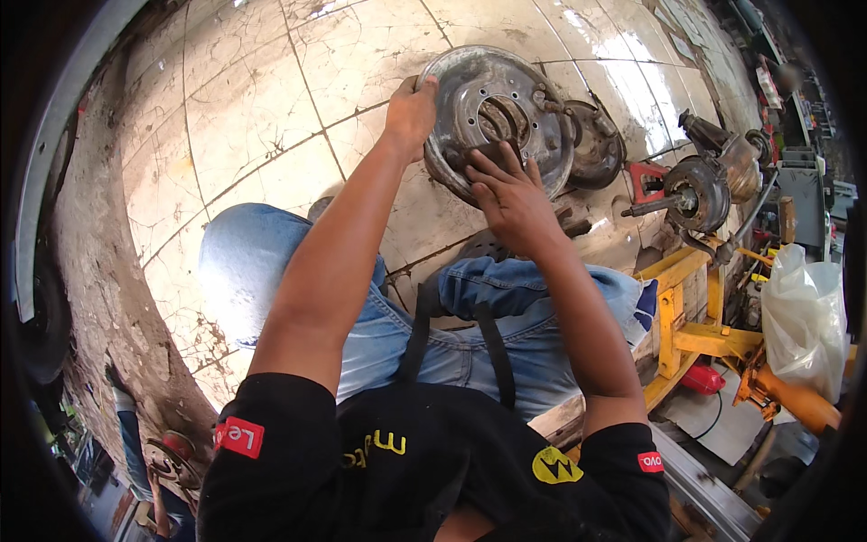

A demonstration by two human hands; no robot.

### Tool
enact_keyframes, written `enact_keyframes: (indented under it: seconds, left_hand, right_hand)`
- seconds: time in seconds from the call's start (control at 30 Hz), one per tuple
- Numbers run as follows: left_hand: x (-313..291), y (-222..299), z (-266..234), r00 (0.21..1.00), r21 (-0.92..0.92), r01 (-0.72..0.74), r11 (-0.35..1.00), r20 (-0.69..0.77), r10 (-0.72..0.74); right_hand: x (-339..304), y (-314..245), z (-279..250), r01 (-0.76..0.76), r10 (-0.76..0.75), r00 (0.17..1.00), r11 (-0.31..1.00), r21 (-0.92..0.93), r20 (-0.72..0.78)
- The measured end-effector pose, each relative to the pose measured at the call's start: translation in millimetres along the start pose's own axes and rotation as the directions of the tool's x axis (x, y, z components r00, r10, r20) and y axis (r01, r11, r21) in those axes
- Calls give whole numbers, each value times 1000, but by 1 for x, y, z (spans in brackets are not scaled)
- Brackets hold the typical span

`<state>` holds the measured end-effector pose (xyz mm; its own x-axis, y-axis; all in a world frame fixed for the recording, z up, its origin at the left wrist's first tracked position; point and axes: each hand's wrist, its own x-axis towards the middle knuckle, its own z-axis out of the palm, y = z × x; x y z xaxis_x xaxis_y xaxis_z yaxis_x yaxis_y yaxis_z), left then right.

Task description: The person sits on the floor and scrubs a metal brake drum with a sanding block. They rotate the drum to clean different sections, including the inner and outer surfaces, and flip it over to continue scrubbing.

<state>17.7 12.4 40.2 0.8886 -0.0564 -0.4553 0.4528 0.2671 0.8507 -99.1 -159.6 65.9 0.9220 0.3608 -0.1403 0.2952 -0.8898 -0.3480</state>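
A round, grey metal brake backing plate [540,144], with a central hole and several bolt holes, is held tilted above the tiled floor in front of my knees. My left hand [412,116] is closed on its left rim, thumb over the edge. Against its lower face lies my right hand [517,200], fingers stretched and somewhat apart. They press a dark brown flat piece [494,150], which looks like sandpaper, onto the metal near the central hole. Most of that piece is covered by the fingers.
Just right of the plate, another dark round plate [596,144] rests on the tiles [262,117]. Farther right are an axle assembly with a hub [700,194], a red stand [645,181], a yellow metal frame [673,330] and a clear plastic bag [804,303]. Another person's arm [158,506] shows at lower left.
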Motion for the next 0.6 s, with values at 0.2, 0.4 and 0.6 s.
enact_keyframes:
  seconds: [0.2,0.4,0.6]
  left_hand:
    - [-3,2,1,999,28,33,999,-27,-32]
    - [7,-9,-2,998,89,-34,995,-54,39]
    - [5,-7,-1,997,82,-37,996,-62,42]
  right_hand:
    - [-21,24,-27,-62,118,963,972,228,-241]
    - [-20,25,-7,-113,250,914,913,391,-320]
    - [-15,22,26,-16,41,964,995,98,-264]
